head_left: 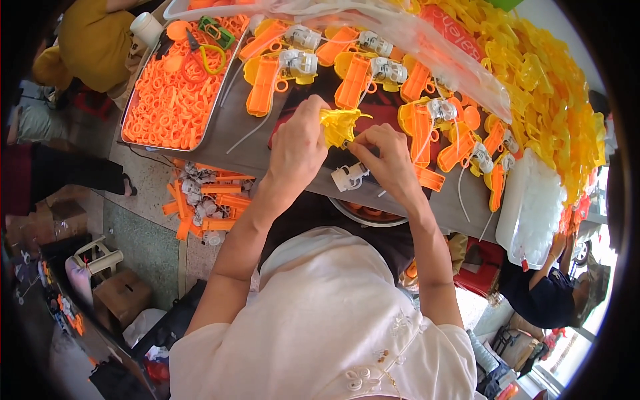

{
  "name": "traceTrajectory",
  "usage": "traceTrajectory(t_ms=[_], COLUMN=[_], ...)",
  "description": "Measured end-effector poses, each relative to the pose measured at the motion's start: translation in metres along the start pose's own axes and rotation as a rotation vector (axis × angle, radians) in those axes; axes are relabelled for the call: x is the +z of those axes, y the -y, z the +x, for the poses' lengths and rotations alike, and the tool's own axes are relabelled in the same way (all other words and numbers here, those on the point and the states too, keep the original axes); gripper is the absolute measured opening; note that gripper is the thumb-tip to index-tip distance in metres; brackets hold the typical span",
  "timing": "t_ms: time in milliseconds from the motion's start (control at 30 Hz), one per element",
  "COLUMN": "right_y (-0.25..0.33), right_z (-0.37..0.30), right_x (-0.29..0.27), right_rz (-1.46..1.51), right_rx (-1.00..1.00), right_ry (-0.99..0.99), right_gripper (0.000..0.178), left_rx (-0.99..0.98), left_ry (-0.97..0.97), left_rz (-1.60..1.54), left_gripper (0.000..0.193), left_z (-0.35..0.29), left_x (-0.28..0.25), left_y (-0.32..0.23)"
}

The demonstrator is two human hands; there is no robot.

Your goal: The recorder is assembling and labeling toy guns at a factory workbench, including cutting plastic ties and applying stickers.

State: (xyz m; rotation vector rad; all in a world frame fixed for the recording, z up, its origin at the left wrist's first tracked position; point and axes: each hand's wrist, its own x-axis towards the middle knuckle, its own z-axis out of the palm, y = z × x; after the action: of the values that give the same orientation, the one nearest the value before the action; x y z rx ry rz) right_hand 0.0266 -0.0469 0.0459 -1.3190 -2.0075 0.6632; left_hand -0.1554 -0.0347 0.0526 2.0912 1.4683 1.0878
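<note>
My left hand (301, 143) is closed on a thin yellow plastic shell (339, 127), held up over the table's near edge. Thumb and forefinger of my right hand (390, 160) pinch together at the shell's lower edge; what lies between them is too small to make out. Just below these fingertips is a white cylindrical unit (348, 177); whether it hangs from a wire or is held I cannot tell. Beyond my hands lie several orange handle-shaped pieces (264, 87) set in yellow shells, each with a white cylindrical unit (389, 70) and thin pale tubes or wires.
At the left stands a metal tray (162, 147) of small orange parts, with scissors (215, 61) on top. Yellow shells (533, 87) are heaped at the right beside a white bin (508, 200). Clear plastic sheeting (427, 50) drapes the back. A metal bowl (373, 222) sits below the table edge.
</note>
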Motion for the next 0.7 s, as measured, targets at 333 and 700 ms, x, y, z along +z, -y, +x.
traceTrajectory(t_ms=[333, 700], right_y=[0.001, 0.010], right_z=[0.000, 0.020], right_x=[0.002, 0.007], right_rz=[-0.018, 0.103], right_rx=[0.067, 0.210], right_ry=[0.032, 0.209], right_gripper=[0.013, 0.019], left_rx=[-0.015, -0.448], left_ry=[0.032, 0.141], left_rz=[0.038, -0.521], left_gripper=[0.026, 0.030], left_z=[-0.004, -0.027], left_x=[0.000, -0.003], left_y=[-0.007, 0.042])
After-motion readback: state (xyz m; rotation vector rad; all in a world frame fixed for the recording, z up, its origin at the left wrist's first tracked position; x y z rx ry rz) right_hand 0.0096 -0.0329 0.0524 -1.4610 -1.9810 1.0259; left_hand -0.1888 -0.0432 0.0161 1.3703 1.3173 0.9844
